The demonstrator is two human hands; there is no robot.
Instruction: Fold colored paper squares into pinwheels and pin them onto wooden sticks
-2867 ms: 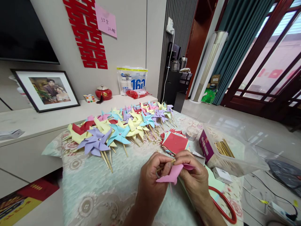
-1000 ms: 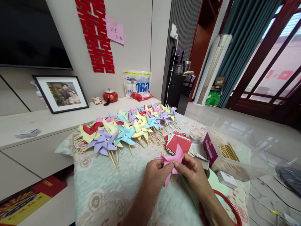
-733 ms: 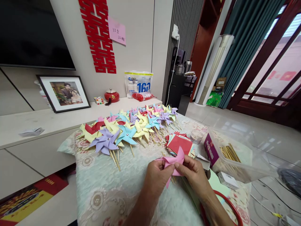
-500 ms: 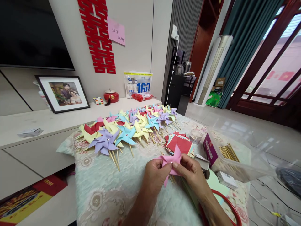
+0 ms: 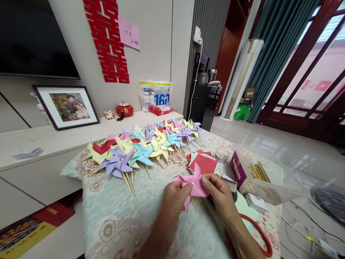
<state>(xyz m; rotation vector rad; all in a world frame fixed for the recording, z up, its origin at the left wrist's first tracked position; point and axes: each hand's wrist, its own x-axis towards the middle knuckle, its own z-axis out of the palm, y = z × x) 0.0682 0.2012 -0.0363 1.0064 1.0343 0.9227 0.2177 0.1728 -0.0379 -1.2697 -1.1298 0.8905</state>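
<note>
A pink paper pinwheel (image 5: 196, 187) is held up between my two hands, just above the cloth-covered table. My left hand (image 5: 174, 197) pinches its left side, the thumb close to the small pin at the centre. On the other side, my right hand (image 5: 219, 190) grips the right blade between thumb and fingers. Several thin sticks (image 5: 194, 202) show below the pinwheel, partly hidden by it. Right behind it lies a stack of coloured paper squares (image 5: 206, 162), a red one on top. Finished pinwheels in purple, blue, yellow and red, such as the purple pinwheel (image 5: 117, 162), lie in rows at the left.
A clear plastic box (image 5: 280, 192) with wooden sticks (image 5: 259, 172) stands at the right, a small white box (image 5: 256, 202) before it. A round clear container (image 5: 222, 154) sits behind the paper. Red-handled scissors (image 5: 262, 232) lie by my right forearm. Behind runs a white cabinet (image 5: 67, 138).
My right thumb has moved from the pinwheel's centre out to its right blade, leaving the centre pin in sight. The view has shifted slightly to the right.
</note>
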